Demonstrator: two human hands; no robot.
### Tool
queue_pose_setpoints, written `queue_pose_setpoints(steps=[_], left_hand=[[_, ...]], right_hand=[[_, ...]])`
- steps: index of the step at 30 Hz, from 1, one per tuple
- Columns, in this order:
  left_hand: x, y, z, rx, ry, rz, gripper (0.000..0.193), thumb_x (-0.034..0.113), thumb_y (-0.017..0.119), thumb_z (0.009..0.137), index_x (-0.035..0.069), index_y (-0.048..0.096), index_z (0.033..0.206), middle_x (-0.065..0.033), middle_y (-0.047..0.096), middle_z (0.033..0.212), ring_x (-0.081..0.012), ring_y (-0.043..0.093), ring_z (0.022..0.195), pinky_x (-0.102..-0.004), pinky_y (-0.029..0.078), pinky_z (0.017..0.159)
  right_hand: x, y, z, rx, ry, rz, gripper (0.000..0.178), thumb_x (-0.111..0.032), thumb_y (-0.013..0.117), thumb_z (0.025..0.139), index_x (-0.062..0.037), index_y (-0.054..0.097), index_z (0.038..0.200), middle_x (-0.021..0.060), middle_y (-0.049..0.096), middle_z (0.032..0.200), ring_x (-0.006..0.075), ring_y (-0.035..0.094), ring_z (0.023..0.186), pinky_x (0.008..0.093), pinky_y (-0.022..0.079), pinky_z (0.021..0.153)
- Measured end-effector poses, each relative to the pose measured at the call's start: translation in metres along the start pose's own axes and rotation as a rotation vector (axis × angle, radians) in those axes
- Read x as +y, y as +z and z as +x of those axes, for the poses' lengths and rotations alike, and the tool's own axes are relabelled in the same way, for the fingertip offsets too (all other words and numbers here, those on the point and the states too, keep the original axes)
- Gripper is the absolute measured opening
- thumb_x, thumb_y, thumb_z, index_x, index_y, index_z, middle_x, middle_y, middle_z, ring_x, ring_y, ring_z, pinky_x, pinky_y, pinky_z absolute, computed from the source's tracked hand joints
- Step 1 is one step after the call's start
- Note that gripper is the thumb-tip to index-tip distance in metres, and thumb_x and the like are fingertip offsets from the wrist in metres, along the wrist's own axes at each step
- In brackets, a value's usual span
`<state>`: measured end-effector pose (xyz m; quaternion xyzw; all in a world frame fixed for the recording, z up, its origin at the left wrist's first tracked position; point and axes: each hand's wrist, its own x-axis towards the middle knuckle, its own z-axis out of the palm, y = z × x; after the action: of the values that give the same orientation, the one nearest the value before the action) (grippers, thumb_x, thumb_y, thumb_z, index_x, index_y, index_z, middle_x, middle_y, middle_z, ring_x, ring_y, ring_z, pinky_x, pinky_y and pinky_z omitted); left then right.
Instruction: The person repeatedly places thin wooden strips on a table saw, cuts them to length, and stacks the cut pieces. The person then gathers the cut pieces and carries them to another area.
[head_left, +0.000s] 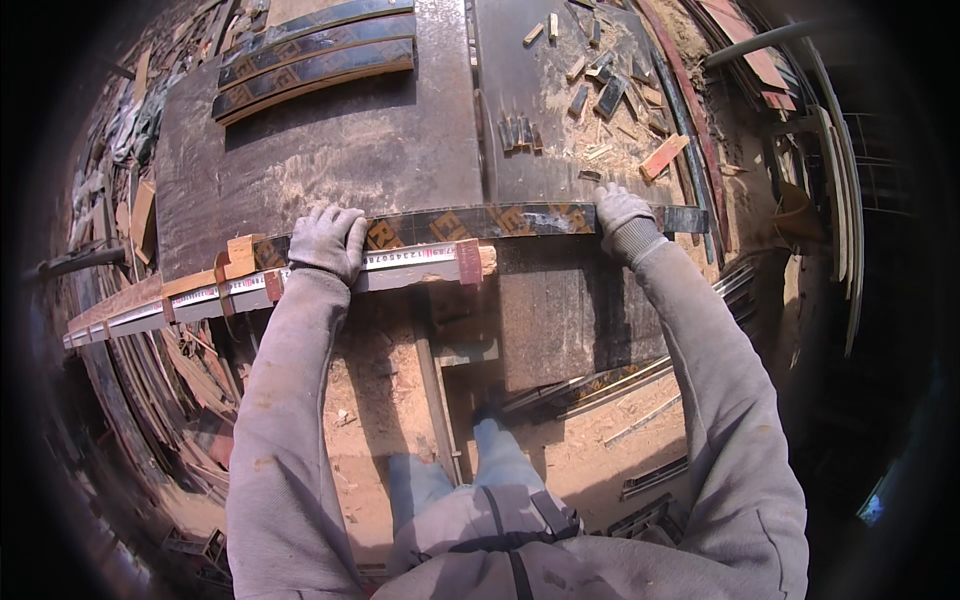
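Left grip point(328, 242) and right grip point(622, 218), both grey-gloved, are holding a long, straight, black-faced wooden strip point(480, 221) across the dark, dusty sheet tabletop point(340, 160).

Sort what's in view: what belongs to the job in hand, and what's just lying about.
Apparently in use:
- long dark strip, under the left hand and right hand
- white measuring scale beside it
- worktable

Apparently lying about:
- small wood offcuts
- reddish block
- stacked dark strips, though possibly work material
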<state>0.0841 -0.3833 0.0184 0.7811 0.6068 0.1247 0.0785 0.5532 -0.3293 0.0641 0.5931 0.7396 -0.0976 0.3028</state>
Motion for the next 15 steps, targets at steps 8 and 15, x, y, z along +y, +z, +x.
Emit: queue_pose_setpoints(steps=[8,15], left_hand=[[-0.063,-0.108,0.171,-0.014,-0.066,0.014,0.026,0.035,0.057,0.103,0.016,0.073,0.112,-0.0081,0.070,0.112,-0.0302,0.061,0.117,-0.0460,0.047,0.102],[-0.155,-0.153,0.525,-0.345,-0.109,-0.016,0.047,0.055,0.065,0.095,0.017,0.074,0.120,-0.0141,0.069,0.121,-0.0343,0.058,0.122,-0.0476,0.043,0.108]], right_hand=[[0.012,-0.153,0.080,0.078,0.005,0.083,0.061,-0.011,0.082,0.074,-0.0026,0.056,0.129,0.0218,0.064,0.128,0.0354,0.065,0.124,0.0424,0.055,0.104],[0.066,-0.326,0.197,-0.266,0.429,0.389,0.060,-0.023,0.082,0.072,-0.0031,0.056,0.122,0.0218,0.068,0.122,0.0377,0.069,0.117,0.0453,0.057,0.099]])
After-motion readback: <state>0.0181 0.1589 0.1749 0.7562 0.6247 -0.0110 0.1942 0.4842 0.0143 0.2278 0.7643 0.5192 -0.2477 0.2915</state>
